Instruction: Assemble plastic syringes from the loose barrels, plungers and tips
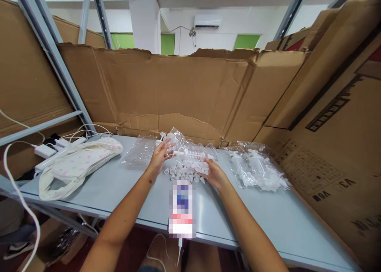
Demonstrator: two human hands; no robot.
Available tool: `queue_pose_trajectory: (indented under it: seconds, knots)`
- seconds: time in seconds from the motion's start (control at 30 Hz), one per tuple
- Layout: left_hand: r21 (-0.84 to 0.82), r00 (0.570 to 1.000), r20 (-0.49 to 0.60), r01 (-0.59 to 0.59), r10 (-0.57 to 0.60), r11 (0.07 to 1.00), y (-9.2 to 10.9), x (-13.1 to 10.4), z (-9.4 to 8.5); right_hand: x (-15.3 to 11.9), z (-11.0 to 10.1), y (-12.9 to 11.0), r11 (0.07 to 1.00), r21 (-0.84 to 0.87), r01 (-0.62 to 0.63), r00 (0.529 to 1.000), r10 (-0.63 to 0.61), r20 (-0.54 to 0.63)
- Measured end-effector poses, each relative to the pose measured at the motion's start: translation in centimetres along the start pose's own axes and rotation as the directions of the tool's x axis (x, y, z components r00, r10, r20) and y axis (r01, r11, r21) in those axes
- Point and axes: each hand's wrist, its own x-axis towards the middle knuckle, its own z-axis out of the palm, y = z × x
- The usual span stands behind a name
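Note:
A clear plastic bag point(179, 139) with a clear ribbed cylinder point(195, 155) is held between my two hands above the grey table. My left hand point(160, 155) is at the cylinder's left end, its fingers partly spread around the white tip and the bag. At the right end, my right hand point(214, 173) pinches the cylinder or the plastic over it; which one is hard to tell. Below them lies a pile of small white caps point(181, 172). White round-ended parts point(162, 136) sit behind my left hand.
Flat clear bags point(139, 153) lie left of the pile, filled bags point(257, 169) to the right. A blurred-out phone point(182, 210) with a cable is at the front edge. A white cloth bag point(80, 163) and power strips point(47, 151) are left. Cardboard point(178, 85) walls the back.

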Motion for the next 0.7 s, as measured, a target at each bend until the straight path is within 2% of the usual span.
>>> queue_pose_trajectory:
  seconds: [0.4, 0.7]
  knots:
    - [0.202, 0.97, -0.094, -0.203, 0.225, 0.958, -0.7, 0.7, -0.6, -0.1, -0.2, -0.2, 0.997, -0.046, 0.057, 0.991, -0.062, -0.116]
    - [0.25, 0.95, -0.083, -0.271, 0.3, 0.93, -0.7, 0.8, -1.1, -0.8, 0.3, -0.2, 0.991, -0.081, 0.103, 0.993, -0.098, 0.061]
